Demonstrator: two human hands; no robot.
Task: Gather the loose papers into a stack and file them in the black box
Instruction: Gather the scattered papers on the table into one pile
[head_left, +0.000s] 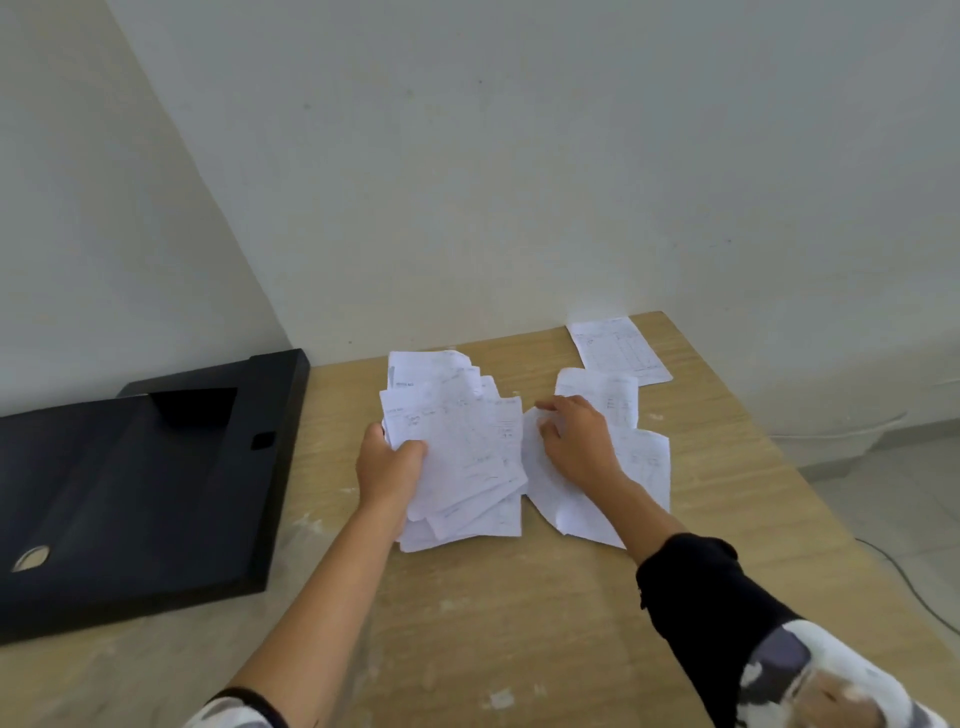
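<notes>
My left hand (390, 465) grips a fanned bundle of white printed papers (457, 447) by its left edge, just above the wooden table (519, 623). My right hand (574, 441) lies on a creased loose sheet (644, 467), fingers bent and pinching its upper left edge. Another sheet (597, 392) pokes out from behind that hand. One more sheet (618, 349) lies flat by the table's far edge. The black box (130, 493) sits open at the left end of the table, a hand's width from the bundle.
Pale walls meet in a corner behind the table. The table's right edge (810, 499) drops to a tiled floor where a thin cable (914, 592) runs. White paint smears mark the tabletop near me.
</notes>
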